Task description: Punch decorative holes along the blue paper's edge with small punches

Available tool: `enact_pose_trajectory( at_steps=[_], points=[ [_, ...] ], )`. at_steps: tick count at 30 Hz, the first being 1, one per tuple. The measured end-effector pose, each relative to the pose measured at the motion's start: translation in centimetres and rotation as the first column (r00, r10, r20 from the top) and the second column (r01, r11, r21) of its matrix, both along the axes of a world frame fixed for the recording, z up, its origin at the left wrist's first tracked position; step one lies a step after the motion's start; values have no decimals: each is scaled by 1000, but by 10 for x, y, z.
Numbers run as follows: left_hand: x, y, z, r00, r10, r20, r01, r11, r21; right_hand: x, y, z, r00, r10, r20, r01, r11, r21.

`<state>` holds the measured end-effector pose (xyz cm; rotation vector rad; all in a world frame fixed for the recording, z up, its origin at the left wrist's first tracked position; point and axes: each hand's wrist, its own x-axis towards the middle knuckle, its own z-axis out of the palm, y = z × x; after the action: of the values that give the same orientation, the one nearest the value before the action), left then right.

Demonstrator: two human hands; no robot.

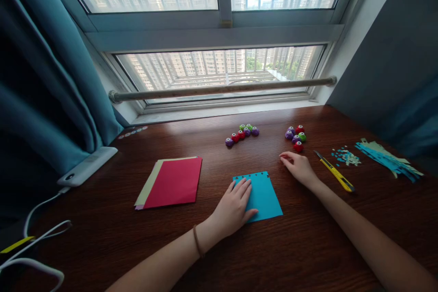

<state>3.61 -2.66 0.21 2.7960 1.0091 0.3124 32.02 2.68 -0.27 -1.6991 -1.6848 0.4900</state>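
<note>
The blue paper sheet [262,194] lies flat at the tabletop's [290,246] near centre, punched edge away from you. Your left hand [234,210] presses its left half, fingers spread, grasping nothing. Your right hand [299,166] rests loosely curled just beyond its right corner, holding nothing, nearer the red punch [298,146].

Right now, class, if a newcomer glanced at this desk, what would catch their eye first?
Probably the blue paper square at the front centre, holes punched along its far edge, with the left hand flat on it. The right hand rests on the wood beside a yellow utility knife. Behind them sit two clusters of small colourful punches, and a red paper stack lies to the left.
</note>
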Motion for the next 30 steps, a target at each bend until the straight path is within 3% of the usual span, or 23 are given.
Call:
enact_pose_trajectory(
  at_steps=[6, 10, 13, 18, 24, 30],
  points=[
    [1, 1, 3, 1000, -1, 16, 1, 999, -36, 51, 54, 0, 996, -69, 61, 67, 997, 45],
    [0, 1, 5, 1000, -2, 21, 3, 999, -52, 56, 66, 0, 993, -74, 96, 66, 994, 91],
    [0, 1, 4, 1000, -5, 25, 6, 999, -52, 34, 72, 0, 993, 2, 114, -15, 993, 118],
    [-1, 0, 4, 999, 1, 40, 1, 998, -61, -29, 95, -1, 977, 135, 166, -158, 978, 135],
    [-2, 1, 4, 997, -26, 75, 31, 997, -72, -68, 141, -8, 984, -60, 171, 28, 983, 182],
    [-3, 6, -6, 979, 179, 98, -174, 983, -55, -75, 151, -9, 990, -122, 73, 110, 983, 147]
  ],
)
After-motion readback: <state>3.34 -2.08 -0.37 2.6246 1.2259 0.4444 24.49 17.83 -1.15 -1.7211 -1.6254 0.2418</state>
